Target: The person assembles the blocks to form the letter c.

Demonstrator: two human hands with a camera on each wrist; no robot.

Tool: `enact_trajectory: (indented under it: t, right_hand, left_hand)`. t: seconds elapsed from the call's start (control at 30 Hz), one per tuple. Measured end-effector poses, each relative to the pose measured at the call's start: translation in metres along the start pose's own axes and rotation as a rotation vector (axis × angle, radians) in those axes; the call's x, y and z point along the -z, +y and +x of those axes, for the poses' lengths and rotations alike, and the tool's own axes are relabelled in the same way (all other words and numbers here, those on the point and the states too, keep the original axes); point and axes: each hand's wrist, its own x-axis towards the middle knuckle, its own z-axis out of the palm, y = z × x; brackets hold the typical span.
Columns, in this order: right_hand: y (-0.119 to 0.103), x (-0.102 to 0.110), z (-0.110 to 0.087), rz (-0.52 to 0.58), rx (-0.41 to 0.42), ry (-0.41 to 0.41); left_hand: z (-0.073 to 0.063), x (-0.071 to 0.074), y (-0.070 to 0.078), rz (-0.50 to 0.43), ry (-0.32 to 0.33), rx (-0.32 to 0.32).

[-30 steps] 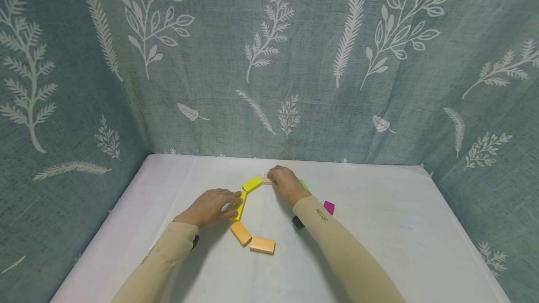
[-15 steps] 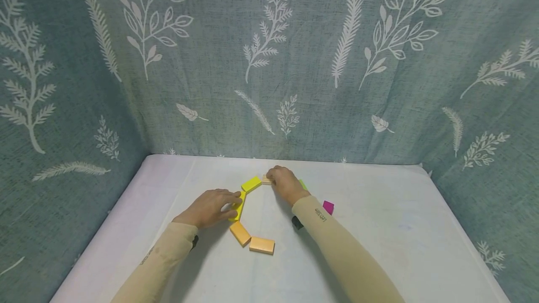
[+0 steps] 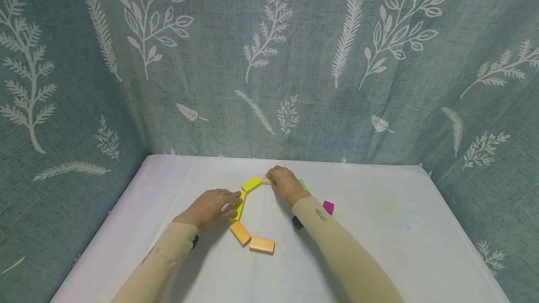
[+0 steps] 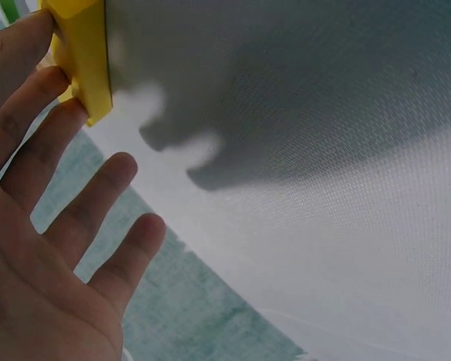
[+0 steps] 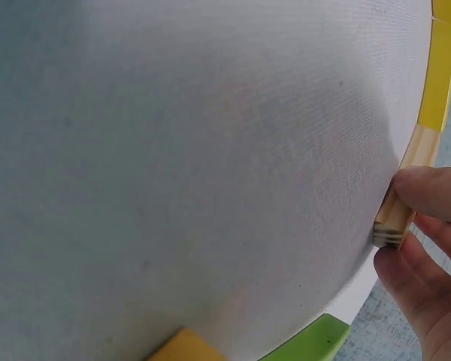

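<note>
My right hand (image 3: 288, 186) pinches a plain wooden block (image 5: 406, 184) between thumb and fingers, at the far end of a curved row. The wooden block's end meets a yellow block (image 3: 251, 184) lying flat. At the row's left side, my left hand (image 3: 212, 207) holds another yellow block (image 4: 86, 60) with its thumb and nearest fingers. The other fingers of that hand spread out past the block. Nearer the front, two orange blocks (image 3: 240, 234) continue the curve, touching at a corner. My right hand hides part of the wooden block in the head view.
A green block (image 5: 312, 342) and an orange-yellow block (image 5: 186, 347) lie near my right hand. Beside the right forearm sits a magenta block (image 3: 328, 207), partly covered by the sleeve. Patterned green cloth (image 3: 269, 106) rises behind the white table (image 3: 400, 237).
</note>
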Motion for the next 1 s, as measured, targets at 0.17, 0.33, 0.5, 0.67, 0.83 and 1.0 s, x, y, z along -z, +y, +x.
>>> enact_trajectory:
  t: [0.17,0.33,0.5,0.67,0.83,1.0]
  right_hand:
    - [0.0017,-0.0008,-0.0003,0.008,0.005,0.002]
    - [0.0024,0.0015,-0.0022,0.018,0.031,-0.001]
    - [0.0024,0.0026,-0.0021,0.016,0.035,-0.004]
    - [0.0023,0.0028,-0.0019,0.021,0.030,-0.004]
    - [0.0026,0.0015,-0.0016,0.012,0.031,-0.010]
    - [0.0038,-0.0001,-0.0012,0.015,0.039,-0.005]
  left_hand:
    - [0.0004,-0.0004,-0.0004,0.000,-0.006,0.003]
    - [0.0017,-0.0030,-0.0019,0.004,0.000,0.013]
    - [0.0023,-0.0044,-0.0030,0.008,0.005,0.020]
    - [0.0024,-0.0045,-0.0030,0.008,0.009,0.017]
    - [0.0024,-0.0044,-0.0026,0.012,-0.001,0.017]
    - [0.0025,-0.0040,-0.0019,0.011,-0.004,0.022]
